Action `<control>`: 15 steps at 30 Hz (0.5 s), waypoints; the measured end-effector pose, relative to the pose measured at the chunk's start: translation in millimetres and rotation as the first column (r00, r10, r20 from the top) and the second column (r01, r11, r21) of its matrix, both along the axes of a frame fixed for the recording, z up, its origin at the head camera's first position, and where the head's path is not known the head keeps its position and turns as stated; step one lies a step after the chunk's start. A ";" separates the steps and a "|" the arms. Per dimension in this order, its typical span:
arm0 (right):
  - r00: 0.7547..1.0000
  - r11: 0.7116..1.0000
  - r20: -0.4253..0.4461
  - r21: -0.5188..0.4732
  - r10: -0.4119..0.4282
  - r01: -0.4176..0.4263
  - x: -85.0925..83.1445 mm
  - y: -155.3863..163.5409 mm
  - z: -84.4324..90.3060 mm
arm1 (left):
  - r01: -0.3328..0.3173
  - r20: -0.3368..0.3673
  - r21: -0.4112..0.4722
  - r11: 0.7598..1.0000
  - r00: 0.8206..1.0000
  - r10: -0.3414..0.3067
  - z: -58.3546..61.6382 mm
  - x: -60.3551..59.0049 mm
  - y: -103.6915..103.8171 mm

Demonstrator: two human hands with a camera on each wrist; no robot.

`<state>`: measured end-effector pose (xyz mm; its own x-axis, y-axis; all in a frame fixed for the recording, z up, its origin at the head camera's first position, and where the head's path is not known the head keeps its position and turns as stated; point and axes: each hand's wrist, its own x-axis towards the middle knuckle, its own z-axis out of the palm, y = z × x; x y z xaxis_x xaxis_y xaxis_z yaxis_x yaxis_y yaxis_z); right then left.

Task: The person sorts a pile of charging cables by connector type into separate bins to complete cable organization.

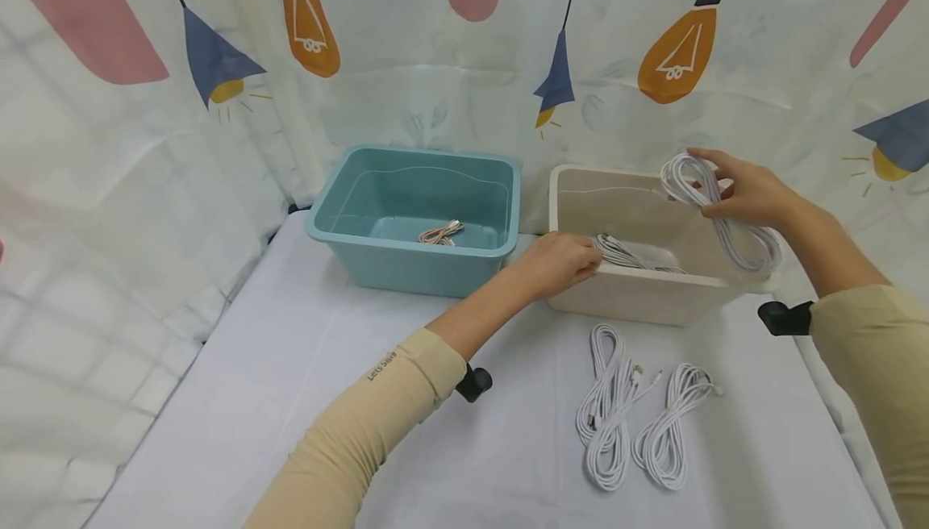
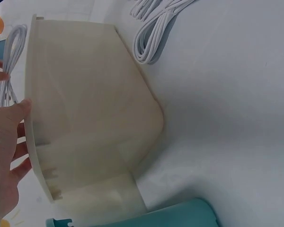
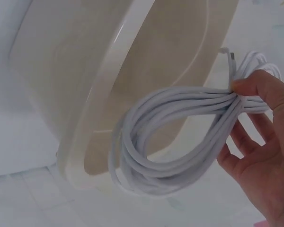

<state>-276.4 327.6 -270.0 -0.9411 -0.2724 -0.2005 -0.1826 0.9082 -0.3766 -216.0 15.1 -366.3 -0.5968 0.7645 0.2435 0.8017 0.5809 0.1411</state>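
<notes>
My left hand (image 1: pixel 586 260) grips the front left rim of a cream bin (image 1: pixel 639 297), thumb at the rim and fingers inside, as the left wrist view shows around my hand (image 2: pixel 20 138) and the bin wall (image 2: pixel 90 109). A white cable (image 1: pixel 630 255) lies inside the bin just past those fingers. Over the bin's right end, my right hand (image 1: pixel 717 181) pinches a coiled white cable (image 1: pixel 733 235). In the right wrist view the coil (image 3: pixel 175 142) hangs from my thumb and fingers (image 3: pixel 248 87) above the bin (image 3: pixel 109 71).
A teal bin (image 1: pixel 406 267) stands left of the cream one, with a pinkish cable (image 1: pixel 440 232) in it. Two coiled white cables (image 1: pixel 608 412) (image 1: pixel 666 432) lie on the white table (image 1: pixel 290 400) in front. A printed curtain (image 1: pixel 435 69) closes in the back and sides.
</notes>
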 end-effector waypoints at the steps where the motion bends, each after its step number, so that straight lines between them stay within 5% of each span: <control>1: 1.000 1.000 -0.006 -0.004 -0.001 0.000 -0.3 0.6 -0.4 | 0.000 0.001 -0.002 1.000 1.000 0.000 0.1 0.1 0.3; 15: 0.998 0.997 -0.039 -0.059 -0.044 0.042 16.7 7.0 -2.1 | -0.011 0.006 -0.014 1.000 1.000 0.012 1.1 -0.1 1.6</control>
<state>-259.7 334.7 -272.0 -0.9592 -0.2415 -0.1472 -0.1598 0.8922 -0.4224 -216.1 16.7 -365.2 -0.6070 0.7610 0.2290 0.7941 0.5920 0.1375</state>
